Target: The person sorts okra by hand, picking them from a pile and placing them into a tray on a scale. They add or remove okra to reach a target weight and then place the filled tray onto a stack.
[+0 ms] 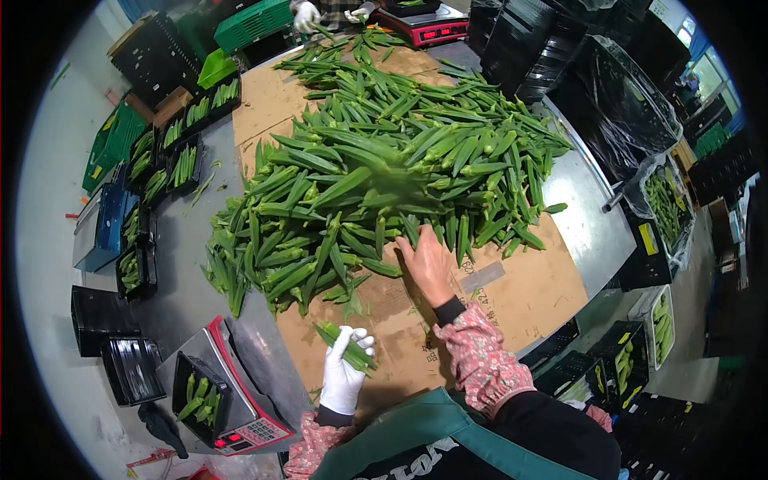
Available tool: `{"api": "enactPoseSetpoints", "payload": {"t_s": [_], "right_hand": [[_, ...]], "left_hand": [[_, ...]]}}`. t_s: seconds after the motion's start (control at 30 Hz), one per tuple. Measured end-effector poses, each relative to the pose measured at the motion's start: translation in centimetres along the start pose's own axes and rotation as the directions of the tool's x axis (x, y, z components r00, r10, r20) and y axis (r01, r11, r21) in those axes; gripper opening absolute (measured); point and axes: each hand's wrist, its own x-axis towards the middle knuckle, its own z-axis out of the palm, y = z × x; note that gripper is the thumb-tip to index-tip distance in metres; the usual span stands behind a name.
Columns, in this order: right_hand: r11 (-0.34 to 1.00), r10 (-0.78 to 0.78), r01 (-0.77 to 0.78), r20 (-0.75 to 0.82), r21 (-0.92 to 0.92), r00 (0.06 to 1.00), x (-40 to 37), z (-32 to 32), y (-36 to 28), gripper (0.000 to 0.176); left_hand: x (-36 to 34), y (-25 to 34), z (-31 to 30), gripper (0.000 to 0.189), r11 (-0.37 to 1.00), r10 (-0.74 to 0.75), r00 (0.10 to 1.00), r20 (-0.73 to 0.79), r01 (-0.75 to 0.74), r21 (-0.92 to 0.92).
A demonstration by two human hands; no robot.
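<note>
A large heap of green okra pods point(344, 180) is spread over flattened cardboard point(528, 292) on a metal table. My left hand point(344, 376), in a white glove, is closed around a few okra pods point(352, 352) in front of the heap. At the heap's near edge, my bare right hand point(430, 264) has its thumb and fingers on either side of an okra pod point(410, 228); its fingertips are partly hidden among the pods. Lower left, a black tray point(182, 388) with several pods sits on a red-edged scale point(260, 432).
Small black trays of okra point(186, 166) line the table's left edge. Empty black trays point(132, 372) lie nearer me. Across the table, a co-worker's gloved hand point(306, 16) is beside another scale point(440, 28). Black crates point(624, 360) stand along the right.
</note>
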Motion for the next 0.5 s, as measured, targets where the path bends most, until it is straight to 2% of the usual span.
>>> {"api": "enactPoseSetpoints", "payload": {"t_s": [0.07, 0.17, 0.2, 0.23, 0.27, 0.3, 0.33, 0.43, 0.47, 0.5], "right_hand": [[0.997, 0.036, -0.032, 0.057, -0.072, 0.998, 0.9, 0.6, -0.1, 0.031], [0.997, 0.081, -0.082, 0.19, -0.004, 0.978, 0.3, -0.4, 0.4, 0.034], [1.0, 0.027, -0.026, 0.238, -0.007, 0.971, -0.7, -1.8, 0.5, 0.03], [0.913, 0.118, -0.258, 0.401, 0.316, 0.908, -2.1, -3.5, 0.7, 0.029], [0.679, 0.128, -0.491, 0.571, 0.546, 0.811, -3.4, -5.1, 1.1, 0.028], [0.342, 0.059, -0.687, 0.715, 0.641, 0.696, -4.3, -6.2, 1.5, 0.027], [0.229, 0.053, -0.678, 0.686, 0.699, 0.725, -5.0, -6.8, 2.0, 0.027], [0.347, 0.195, -0.475, 0.434, 0.808, 0.88, -3.3, -6.8, 3.2, 0.03], [0.571, 0.202, -0.387, 0.333, 0.724, 0.921, -2.2, -5.5, 4.9, 0.037], [0.827, 0.145, -0.2, 0.145, 0.526, 0.979, -1.4, -4.2, 5.8, 0.042]], "left_hand": [[-0.1, -0.2, 0.9, 0.009, 0.997, -0.001, 1.0, 0.013, 0.0, 0.082], [-0.5, -0.1, 1.3, 0.01, 0.991, -0.006, 1.0, -0.005, 0.007, 0.131], [-0.5, 0.0, 1.1, 0.01, 0.991, -0.005, 1.0, -0.018, 0.008, 0.132], [-0.5, 0.2, 1.0, 0.01, 0.991, -0.005, 0.999, -0.033, 0.009, 0.13], [-0.3, 0.3, 0.9, 0.01, 0.993, -0.007, 1.0, -0.02, 0.009, 0.117], [0.0, 0.3, 0.6, 0.01, 0.995, -0.008, 1.0, -0.008, 0.009, 0.1], [0.0, 0.1, 0.4, 0.01, 0.997, -0.011, 1.0, 0.0, 0.011, 0.082], [0.1, -0.5, 0.8, 0.011, 0.995, -0.035, 0.999, -0.01, 0.035, 0.098], [0.0, -0.7, 1.1, 0.013, 0.991, -0.042, 0.999, 0.003, 0.041, 0.124], [-0.2, -1.0, 1.2, 0.014, 0.988, -0.046, 0.999, 0.001, 0.046, 0.146]]}}
